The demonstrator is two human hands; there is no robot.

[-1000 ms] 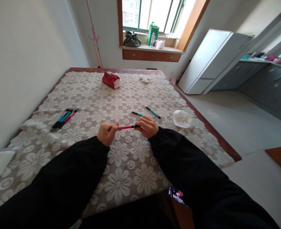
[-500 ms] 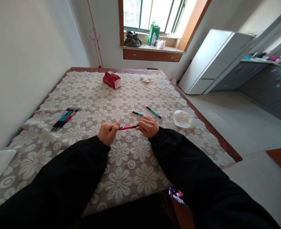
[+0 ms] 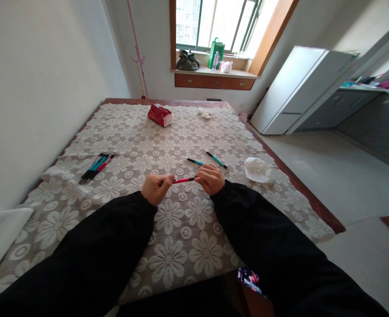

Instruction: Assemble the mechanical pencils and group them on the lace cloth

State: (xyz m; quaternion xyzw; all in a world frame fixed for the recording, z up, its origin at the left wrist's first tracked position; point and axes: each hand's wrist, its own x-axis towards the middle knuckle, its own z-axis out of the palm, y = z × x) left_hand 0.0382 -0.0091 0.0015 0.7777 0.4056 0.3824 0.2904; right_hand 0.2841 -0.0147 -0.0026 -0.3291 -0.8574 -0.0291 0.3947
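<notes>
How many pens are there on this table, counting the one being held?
About 7. One red pen is held between the left hand and right hand; two teal pens lie just beyond; roughly four sit bundled at left, overlapping, so uncertain.

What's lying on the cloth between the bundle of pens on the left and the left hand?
Nothing: in the head view, only bare flowered tablecloth lies between the bundle of pens and the left hand, which holds the red pen.

My one view sits on the head, looking forward and down across the floral lace-covered table [image 3: 168, 246], close above both black sleeves, toward the far window [image 3: 221, 22].
</notes>
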